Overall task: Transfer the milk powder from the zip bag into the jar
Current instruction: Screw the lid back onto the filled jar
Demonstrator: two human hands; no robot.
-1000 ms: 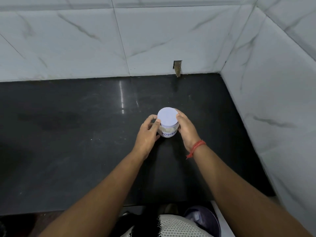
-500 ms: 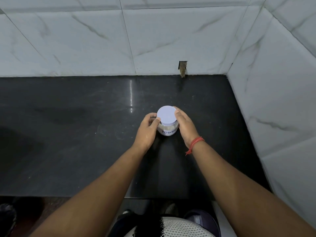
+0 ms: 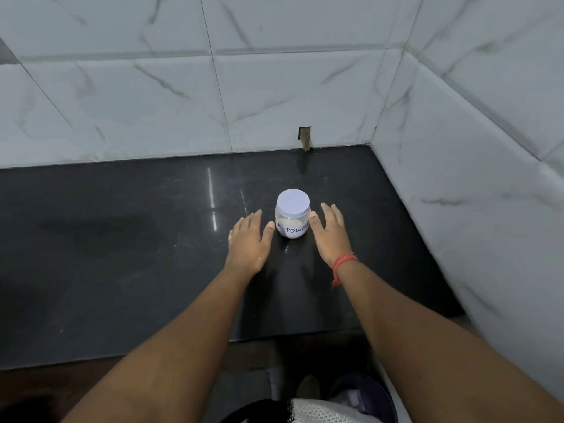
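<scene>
A small clear jar (image 3: 292, 222) with a pale lilac lid stands upright on the black counter (image 3: 122, 239). White powder shows inside, and a label on its front reads "POWDER" in part. My left hand (image 3: 248, 244) lies just left of the jar with its fingers spread and straight, holding nothing. My right hand (image 3: 331, 232), with a red thread round the wrist, sits just right of the jar, fingers also straight. Neither hand grips the jar; the thumbs are close to its sides. No zip bag is in view.
White marbled tile walls (image 3: 457, 148) close the counter at the back and the right. A small notch (image 3: 305, 138) sits in the back wall at counter level. Below the counter's front edge a dark purple bin (image 3: 363, 395) stands on the floor.
Both hands have let go of the jar and opened out beside it. The jar stays upright with its lid on.
</scene>
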